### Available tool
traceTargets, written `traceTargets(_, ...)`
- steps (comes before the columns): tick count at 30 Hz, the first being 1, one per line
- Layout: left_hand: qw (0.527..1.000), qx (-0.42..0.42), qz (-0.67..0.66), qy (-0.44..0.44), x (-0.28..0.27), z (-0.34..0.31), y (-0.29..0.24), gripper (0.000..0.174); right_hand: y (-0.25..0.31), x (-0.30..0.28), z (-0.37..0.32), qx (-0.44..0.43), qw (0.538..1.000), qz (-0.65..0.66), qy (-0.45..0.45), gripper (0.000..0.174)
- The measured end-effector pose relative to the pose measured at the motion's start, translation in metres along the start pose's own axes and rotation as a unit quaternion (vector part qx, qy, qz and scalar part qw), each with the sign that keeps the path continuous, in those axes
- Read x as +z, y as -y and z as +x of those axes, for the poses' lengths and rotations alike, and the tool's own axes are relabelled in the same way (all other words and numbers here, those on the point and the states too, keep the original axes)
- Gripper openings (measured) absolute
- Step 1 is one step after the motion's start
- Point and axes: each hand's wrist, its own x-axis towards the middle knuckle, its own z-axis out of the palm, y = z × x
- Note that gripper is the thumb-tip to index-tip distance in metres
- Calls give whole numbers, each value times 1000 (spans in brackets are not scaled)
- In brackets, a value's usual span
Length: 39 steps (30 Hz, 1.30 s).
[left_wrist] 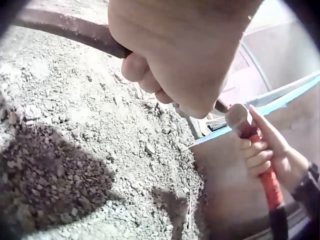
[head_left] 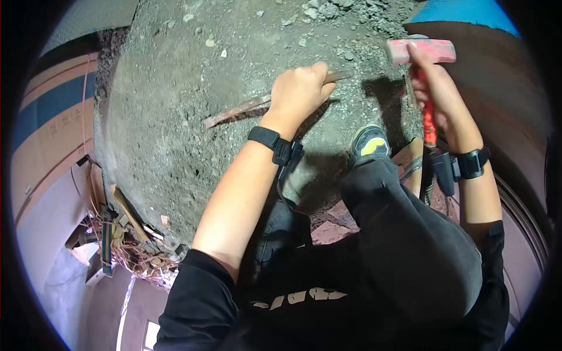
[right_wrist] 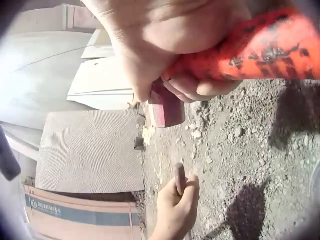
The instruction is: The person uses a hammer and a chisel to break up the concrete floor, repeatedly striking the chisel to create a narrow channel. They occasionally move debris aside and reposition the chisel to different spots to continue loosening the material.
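Observation:
My left hand (head_left: 297,90) grips a long, rusty flat chisel (head_left: 237,111) around its shank. Its wide end lies toward the left, close over the grey rubble ground, and its other end sticks out past my thumb to the right. In my right hand (head_left: 440,96) is a club hammer, held by its worn red-orange handle (right_wrist: 250,52) just below the head. The pinkish-red hammer head (head_left: 430,51) is raised to the right of the chisel, apart from it. Seen from the right wrist, the chisel's blunt end (right_wrist: 179,170) pokes up from my left fist.
Broken grey ground (head_left: 170,117) spreads around the chisel, with loose rubble (head_left: 336,10) at the top. My shoe (head_left: 370,143) stands just below the chisel. A brown panel (head_left: 497,76) runs along the right. Cardboard boxes (head_left: 58,117) and scrap with wires (head_left: 132,245) lie left.

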Motion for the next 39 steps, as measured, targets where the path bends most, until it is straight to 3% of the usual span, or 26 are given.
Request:
traceTargets(3, 1000, -1, -13, -27, -3, -3, 1, 22, 6, 4, 1, -1, 997, 55, -51, 46)
traceTargets(4, 999, 2, -17, -37, -5, -2, -2, 22, 4, 15, -1, -2, 1000, 25, -1, 46)
traceTargets(5, 1000, -7, 13, -22, -3, 0, -1, 22, 5, 46, -14, -28, 996, -80, -21, 46)
traceTargets(6, 999, -21, 6, -34, 1, -2, 5, 22, -4, 52, -8, -21, 995, -65, 68, 48)
traceTargets(8, 999, -6, 38, -16, -3, 1, 8, 25, 1, 47, -6, -36, 991, -65, 114, 43)
traceTargets(11, 999, -21, 34, -35, -10, 4, 10, 25, 3, 30, 2, -49, 998, -34, 21, 42)
traceTargets(12, 999, -23, 32, -32, -10, 6, 12, 25, 12, 21, -1, -15, 1000, 1, 22, 43)
traceTargets(14, 998, -11, 36, -58, -9, 6, 17, 25, 12, 1, 13, -26, 995, 91, 30, 47)
traceTargets(16, 997, -11, 33, -69, -7, 4, 15, 24, 5, 8, 14, -24, 996, 84, 11, 46)
traceTargets(18, 998, -18, 1, -65, -9, 3, 14, 22, -5, 45, 9, -26, 998, -30, 49, 44)
traceTargets(19, 997, -59, 22, -36, -13, 0, 15, 22, -1, 60, 0, 25, 990, 12, 140, 41)
traceTargets(20, 999, -45, -7, -19, -17, -3, 21, 21, -6, 64, 8, 27, 987, 27, 159, 38)
traceTargets(22, 999, -27, -14, -14, -17, -8, 32, 20, 1, 64, 8, 57, 992, -35, 104, 33)
traceTargets(23, 999, -38, -18, -12, -20, -7, 33, 22, -7, 54, 14, 26, 996, -44, 74, 32)
traceTargets(24, 998, -42, -35, -33, -21, -7, 35, 24, 6, 63, 1, 36, 999, -9, -17, 32)
traceTargets(26, 997, -43, -32, -51, -23, -5, 34, 25, -2, 16, 23, 42, 998, 48, -4, 34)
traceTargets(28, 996, -54, -45, -46, -30, -8, 35, 25, 11, 18, 18, -33, 998, 33, -32, 35)
traceTargets(30, 996, -32, -51, -59, -29, -12, 39, 24, 12, 40, 16, -62, 991, 24, -118, 35)
traceTargets(31, 996, -28, -58, -67, -29, -13, 40, 24, 10, 53, 18, -38, 997, 40, -63, 36)
traceTargets(32, 995, -25, -66, -70, -30, -16, 39, 23, 11, 78, 4, -63, 992, -103, -47, 38)
traceTargets(34, 994, -33, -89, -54, -34, -20, 45, 22, 10, 105, -5, -34, 998, -12, 59, 35)
traceTargets(36, 994, -38, -82, -56, -38, -18, 47, 20, 14, 92, 1, -34, 995, -72, 65, 41)
traceTargets(38, 993, -56, -90, -59, -45, -16, 47, 16, 18, 83, 1, -45, 997, -67, -16, 42)
traceTargets(39, 991, -55, -97, -70, -48, -16, 48, 16, 21, 76, 0, -48, 998, -37, -1, 43)
